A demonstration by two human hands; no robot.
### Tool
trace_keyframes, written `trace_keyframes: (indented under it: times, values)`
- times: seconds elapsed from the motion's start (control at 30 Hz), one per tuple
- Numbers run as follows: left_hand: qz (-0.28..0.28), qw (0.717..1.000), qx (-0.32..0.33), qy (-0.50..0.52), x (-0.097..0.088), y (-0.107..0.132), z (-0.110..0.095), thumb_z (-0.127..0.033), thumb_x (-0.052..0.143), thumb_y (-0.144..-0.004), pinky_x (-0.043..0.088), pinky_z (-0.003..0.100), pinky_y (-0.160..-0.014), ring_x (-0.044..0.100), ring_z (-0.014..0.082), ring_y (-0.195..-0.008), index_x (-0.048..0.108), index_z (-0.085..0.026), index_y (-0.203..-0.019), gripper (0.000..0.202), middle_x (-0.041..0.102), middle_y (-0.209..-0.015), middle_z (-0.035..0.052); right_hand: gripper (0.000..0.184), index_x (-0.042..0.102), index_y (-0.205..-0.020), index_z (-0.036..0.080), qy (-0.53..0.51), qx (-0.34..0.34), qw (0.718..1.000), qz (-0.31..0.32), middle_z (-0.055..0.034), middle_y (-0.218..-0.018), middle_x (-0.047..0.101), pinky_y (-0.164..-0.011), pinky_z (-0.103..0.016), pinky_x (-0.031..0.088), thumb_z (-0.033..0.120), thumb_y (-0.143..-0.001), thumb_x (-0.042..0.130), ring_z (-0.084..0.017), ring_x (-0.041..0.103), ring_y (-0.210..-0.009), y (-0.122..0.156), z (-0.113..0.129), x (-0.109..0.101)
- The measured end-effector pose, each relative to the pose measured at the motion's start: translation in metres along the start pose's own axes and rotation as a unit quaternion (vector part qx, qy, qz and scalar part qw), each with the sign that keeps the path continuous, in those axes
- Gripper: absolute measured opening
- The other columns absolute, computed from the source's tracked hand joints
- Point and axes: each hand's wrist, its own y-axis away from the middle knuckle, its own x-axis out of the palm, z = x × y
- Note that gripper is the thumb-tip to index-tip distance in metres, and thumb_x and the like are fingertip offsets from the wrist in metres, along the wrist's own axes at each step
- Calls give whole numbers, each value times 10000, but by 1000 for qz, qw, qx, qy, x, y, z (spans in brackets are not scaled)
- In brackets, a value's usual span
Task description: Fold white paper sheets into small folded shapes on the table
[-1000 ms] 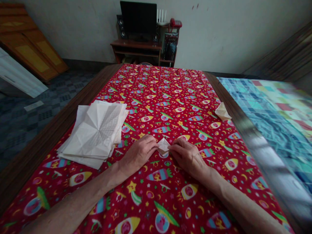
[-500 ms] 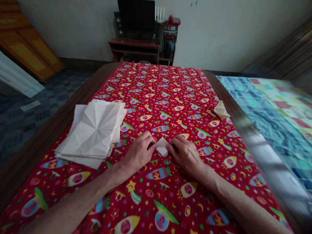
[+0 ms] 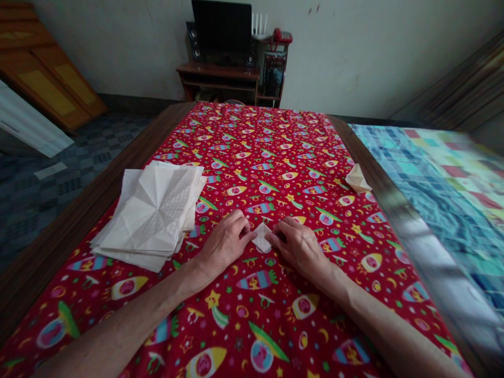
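A small folded piece of white paper lies on the red patterned tablecloth in front of me. My left hand pinches its left edge with curled fingers. Pressed against its right edge is my right hand, fingers also curled on the paper. Both hands rest on the cloth, and most of the paper shows between them.
A stack of creased white sheets lies to the left of my hands. A folded paper shape sits near the table's right edge. A patterned bed cover runs along the right. A desk with a monitor stands at the far wall.
The small paper has been folded flatter between my fingers and has turned slightly. Both hands stay in nearly the same place.
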Motion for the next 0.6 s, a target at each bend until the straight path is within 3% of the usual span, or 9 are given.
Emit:
trace_keyframes:
  times: [0.2, 0.3, 0.43, 0.6]
  values:
    - [3, 1000, -3, -4, -4, 5, 4, -219, 630, -848, 450, 268, -673, 519, 134, -731, 501, -175, -720, 188, 492, -793, -10, 205, 576, -764, 175, -1, -2, 1000, 11, -33, -737, 553, -565, -241, 352, 285, -921, 506, -133, 512, -631, 3, -1, -1]
    - [-5, 1000, -1, 11, -8, 8, 3, -256, 557, -903, 463, 283, -724, 537, 145, -787, 523, -175, -810, 128, 515, -851, 6, 178, 580, -770, 170, -56, -3, 998, -18, -36, -729, 575, -580, -244, 379, 251, -910, 506, -141, 534, -643, 5, -2, 0]
    - [3, 1000, 4, -1, -12, 10, -4, -354, 462, -947, 472, 321, -771, 547, 173, -838, 531, -174, -858, 212, 539, -876, 30, 129, 577, -754, 182, -179, 56, 979, -77, 2, -661, 595, -542, -214, 392, 242, -866, 554, -110, 526, -571, 4, 1, 4]
    - [6, 1000, 15, -12, -10, 9, -19, -445, 465, -922, 486, 334, -728, 549, 197, -808, 498, -177, -826, 287, 549, -843, 49, 206, 531, -638, 183, -268, 115, 955, -57, 37, -551, 527, -462, -190, 347, 271, -819, 571, -86, 460, -496, 0, 15, 9]
